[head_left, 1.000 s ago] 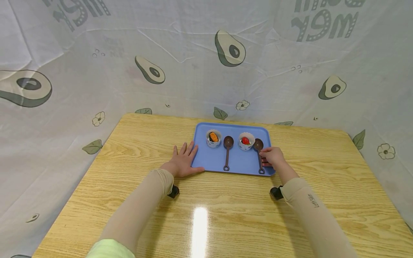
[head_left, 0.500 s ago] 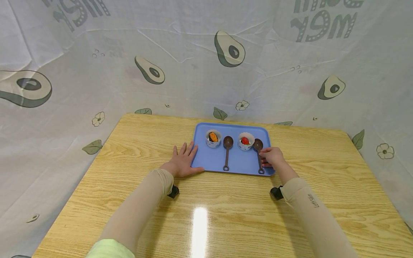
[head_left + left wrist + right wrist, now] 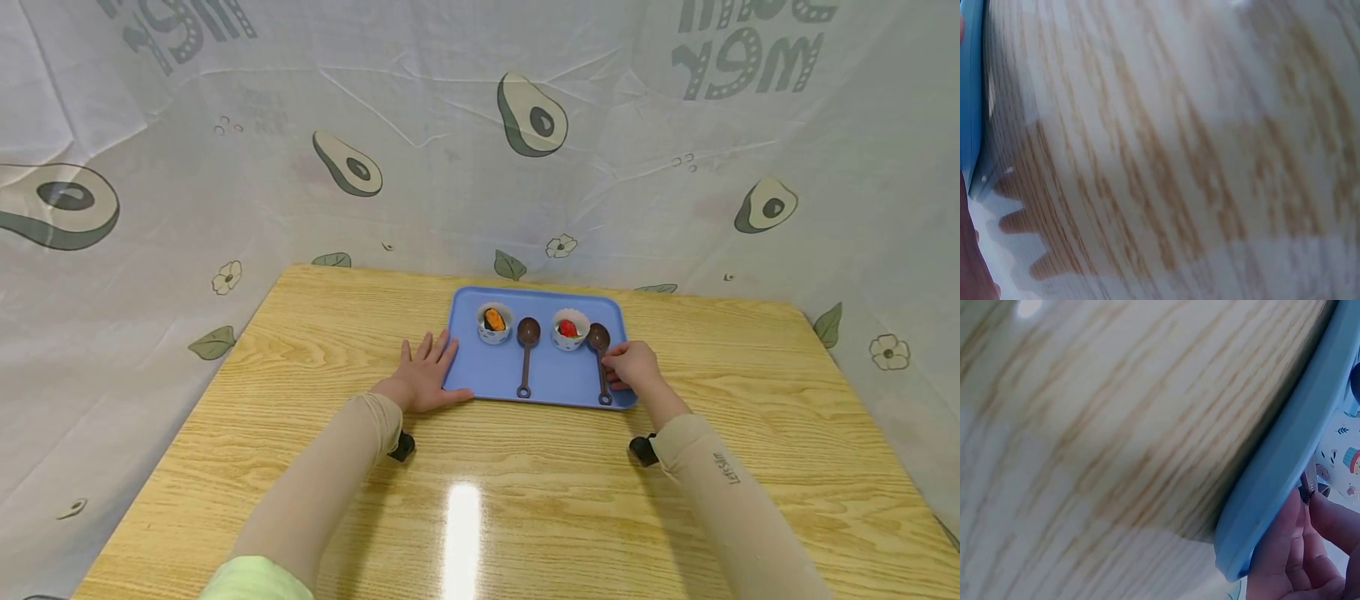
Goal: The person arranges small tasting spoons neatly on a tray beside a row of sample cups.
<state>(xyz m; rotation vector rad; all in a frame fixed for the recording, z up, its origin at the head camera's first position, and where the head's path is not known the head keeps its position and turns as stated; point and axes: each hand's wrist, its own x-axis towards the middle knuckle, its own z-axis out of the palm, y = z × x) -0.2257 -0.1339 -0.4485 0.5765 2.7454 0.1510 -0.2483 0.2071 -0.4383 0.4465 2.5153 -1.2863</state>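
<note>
In the head view a blue tray [image 3: 480, 379] carries two paper cups and two brown spoons. My left hand [image 3: 426, 375] lies with fingers spread at the tray's front left corner, touching its edge. At the right end, my right hand [image 3: 633, 367] pinches the handle of the right spoon [image 3: 598, 337], whose bowl faces up beside the right cup. The right wrist view shows thumb and fingertips together on that dark handle [image 3: 1308, 481]. The left cup [image 3: 493, 335] contains an orange and black piece, the right cup [image 3: 566, 340] a red one. Between the cups lies the other spoon [image 3: 528, 333].
The tray sits toward the back of a wood-grain table [image 3: 547, 500]. Behind and beside the table hangs a pale curtain [image 3: 435, 192] printed with avocados. Each wrist wears a black camera, such as the right wrist camera [image 3: 642, 450].
</note>
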